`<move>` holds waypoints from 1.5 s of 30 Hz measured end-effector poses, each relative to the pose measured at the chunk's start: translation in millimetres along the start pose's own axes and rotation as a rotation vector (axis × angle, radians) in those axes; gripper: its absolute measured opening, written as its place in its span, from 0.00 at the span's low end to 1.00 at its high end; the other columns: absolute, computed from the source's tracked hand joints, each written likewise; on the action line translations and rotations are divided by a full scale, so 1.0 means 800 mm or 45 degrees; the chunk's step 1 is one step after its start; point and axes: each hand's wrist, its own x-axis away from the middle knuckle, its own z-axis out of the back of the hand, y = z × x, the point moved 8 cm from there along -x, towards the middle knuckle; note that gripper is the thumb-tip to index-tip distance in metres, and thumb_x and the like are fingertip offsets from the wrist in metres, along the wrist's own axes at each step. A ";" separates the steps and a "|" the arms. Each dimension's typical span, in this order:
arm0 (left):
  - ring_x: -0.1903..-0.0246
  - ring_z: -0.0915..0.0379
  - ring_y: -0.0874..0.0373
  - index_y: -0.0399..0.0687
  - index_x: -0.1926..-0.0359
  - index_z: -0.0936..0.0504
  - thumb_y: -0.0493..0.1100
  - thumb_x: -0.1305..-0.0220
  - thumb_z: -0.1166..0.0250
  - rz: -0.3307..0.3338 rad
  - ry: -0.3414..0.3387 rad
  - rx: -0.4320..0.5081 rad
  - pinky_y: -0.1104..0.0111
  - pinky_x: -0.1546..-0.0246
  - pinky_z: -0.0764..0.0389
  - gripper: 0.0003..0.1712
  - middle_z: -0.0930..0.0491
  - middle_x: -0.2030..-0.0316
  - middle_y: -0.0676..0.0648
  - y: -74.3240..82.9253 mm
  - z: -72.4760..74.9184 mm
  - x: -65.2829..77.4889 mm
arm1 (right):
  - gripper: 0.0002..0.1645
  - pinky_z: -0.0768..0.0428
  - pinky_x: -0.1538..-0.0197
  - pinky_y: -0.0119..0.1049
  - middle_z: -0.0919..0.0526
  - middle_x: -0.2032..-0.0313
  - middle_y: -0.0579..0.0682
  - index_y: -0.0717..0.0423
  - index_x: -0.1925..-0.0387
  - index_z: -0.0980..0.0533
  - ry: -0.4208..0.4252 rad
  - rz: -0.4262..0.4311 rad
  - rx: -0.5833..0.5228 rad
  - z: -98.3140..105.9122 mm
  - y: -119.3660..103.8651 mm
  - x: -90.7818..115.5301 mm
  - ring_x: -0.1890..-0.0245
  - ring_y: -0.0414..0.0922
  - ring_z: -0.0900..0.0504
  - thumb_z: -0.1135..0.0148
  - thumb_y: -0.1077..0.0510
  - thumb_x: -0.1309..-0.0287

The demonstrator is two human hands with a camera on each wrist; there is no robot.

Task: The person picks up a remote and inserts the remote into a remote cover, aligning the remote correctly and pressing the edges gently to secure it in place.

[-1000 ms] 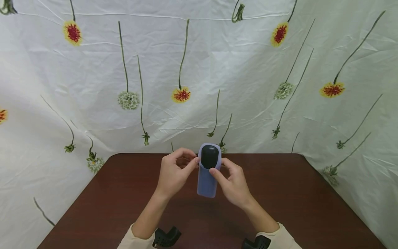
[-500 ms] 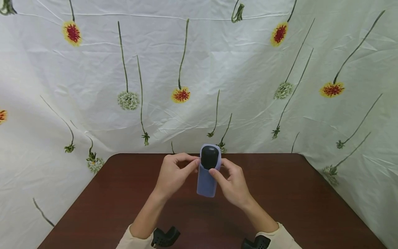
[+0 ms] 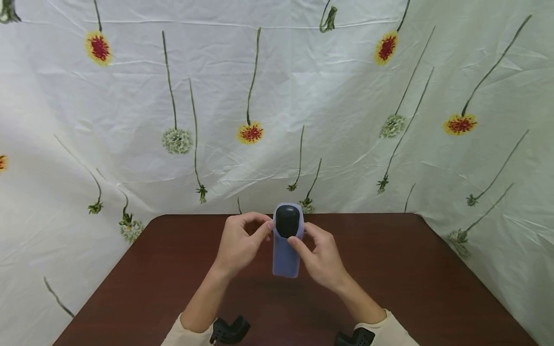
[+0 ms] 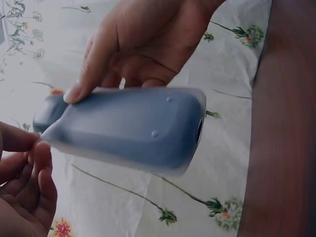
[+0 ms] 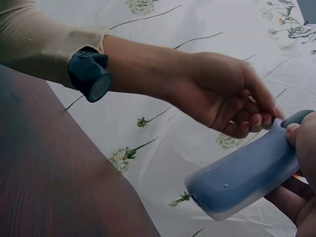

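A translucent blue soft cover (image 3: pixel 285 259), long and narrow, is held upright over the table in the head view. The smooth black rounded end of an object (image 3: pixel 287 221) shows in its upper opening; the rest is hidden inside. My left hand (image 3: pixel 239 242) pinches the cover's upper left edge between thumb and index finger, drawing it into a small point in the left wrist view. My right hand (image 3: pixel 322 259) grips the cover from the right, thumb on its front near the opening's lower rim. Two small bumps and an end hole show on the cover (image 4: pixel 133 126).
A dark brown table (image 3: pixel 182 269) lies below the hands. Behind it hangs a white cloth (image 3: pixel 346 86) printed with flowers. Black wrist devices (image 3: pixel 231 330) sit at the cream sleeves (image 3: pixel 190 334).
The cover and black-ended object have shifted slightly left and down and stand a little straighter. My left index finger, more arched earlier, has come down to pinch the cover's edge.
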 end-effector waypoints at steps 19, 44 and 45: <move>0.62 0.18 0.52 0.43 0.50 0.13 0.34 0.38 0.24 -0.014 -0.049 0.120 0.64 0.65 0.17 0.15 0.15 0.62 0.47 -0.003 -0.015 -0.001 | 0.15 0.14 0.54 0.43 0.14 0.51 0.58 0.66 0.45 0.21 0.016 -0.166 -0.213 0.011 0.008 0.001 0.49 0.53 0.16 0.36 0.68 0.30; 0.64 0.15 0.51 0.41 0.53 0.10 0.35 0.40 0.23 0.052 -0.144 0.152 0.61 0.63 0.15 0.13 0.11 0.61 0.48 -0.013 -0.024 0.002 | 0.12 0.18 0.72 0.37 0.19 0.71 0.46 0.57 0.64 0.18 0.135 -0.008 0.013 0.046 -0.016 -0.008 0.73 0.43 0.19 0.22 0.69 0.46; 0.64 0.15 0.51 0.41 0.53 0.09 0.35 0.40 0.23 0.052 -0.147 0.155 0.61 0.63 0.15 0.13 0.11 0.62 0.48 -0.013 -0.024 0.002 | 0.12 0.18 0.71 0.36 0.18 0.72 0.45 0.57 0.64 0.18 0.123 -0.031 0.019 0.046 -0.015 -0.008 0.74 0.43 0.19 0.22 0.69 0.46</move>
